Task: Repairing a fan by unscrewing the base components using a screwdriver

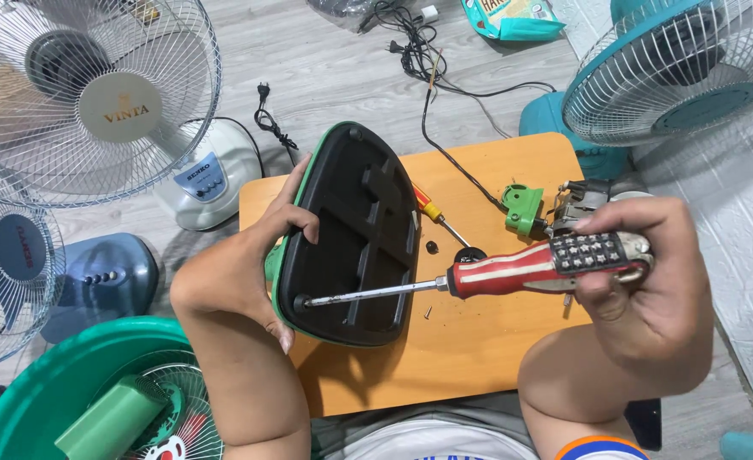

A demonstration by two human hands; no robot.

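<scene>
My left hand grips the left edge of a green fan base, tipped on its side so its black underside faces me. My right hand holds a large screwdriver with a red and white striped handle and a dark studded end. Its metal shaft reaches left, and the tip sits in a hole at the lower left of the black underside. Both rest over a small orange wooden table.
On the table lie a small red and yellow screwdriver, a green plastic part, a fan motor and loose screws. Fans stand around: white, blue, teal, green. Black cables lie beyond.
</scene>
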